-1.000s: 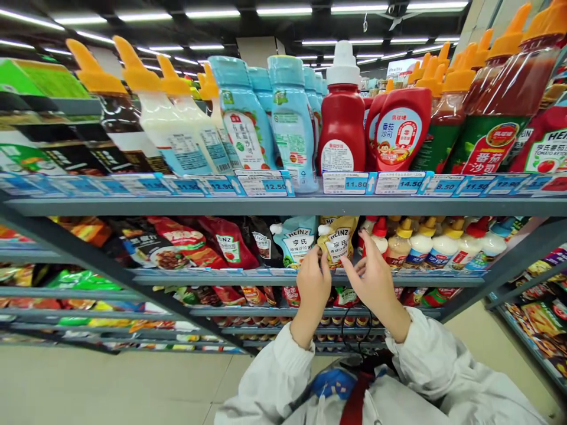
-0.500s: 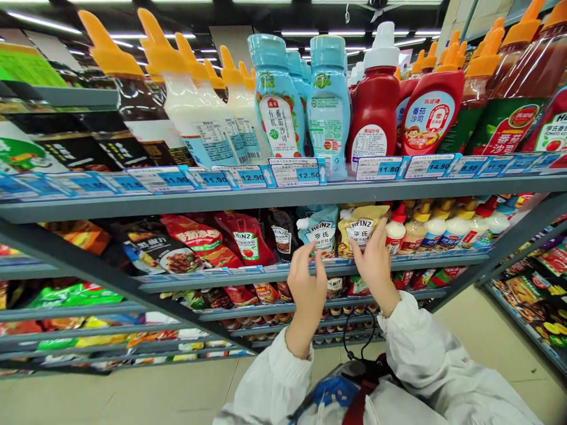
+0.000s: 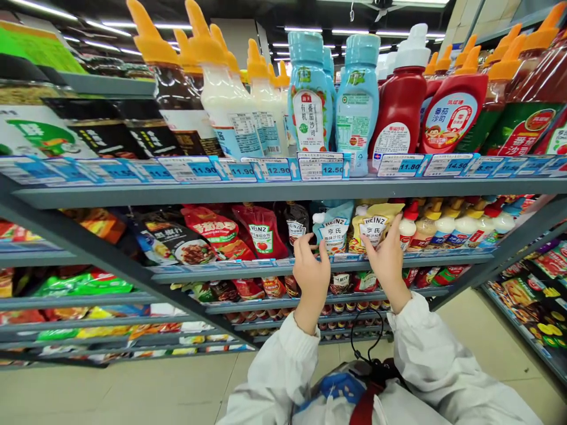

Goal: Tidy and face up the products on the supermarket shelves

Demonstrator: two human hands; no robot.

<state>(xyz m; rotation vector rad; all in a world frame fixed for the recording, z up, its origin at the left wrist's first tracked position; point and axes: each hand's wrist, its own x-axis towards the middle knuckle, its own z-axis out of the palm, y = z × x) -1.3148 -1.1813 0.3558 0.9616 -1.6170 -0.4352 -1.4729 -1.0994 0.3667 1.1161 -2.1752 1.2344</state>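
Observation:
I stand at a grey shop shelf (image 3: 310,268) of sauces. My right hand (image 3: 388,262) is raised to the second shelf, thumb and fingers wrapped around the lower part of a yellow Heinz pouch (image 3: 374,219). My left hand (image 3: 312,276) is beside it with fingers apart, its tips touching the lower left corner of a light-blue Heinz pouch (image 3: 334,227). Red Heinz pouches (image 3: 261,233) stand to the left, and small squeeze bottles (image 3: 443,227) to the right.
The top shelf (image 3: 283,192) carries tall blue bottles (image 3: 310,94), a red ketchup bottle (image 3: 401,112) and orange-capped bottles, with price tags along its edge. Lower shelves hold packets and jars. A second shelf unit (image 3: 531,313) stands at the right. The floor (image 3: 133,389) is beige tile.
My left hand let go of the yellow pouch and shifted left to the blue pouch. My right hand rose onto the yellow pouch. The view swung left, sliding the shelves to the right.

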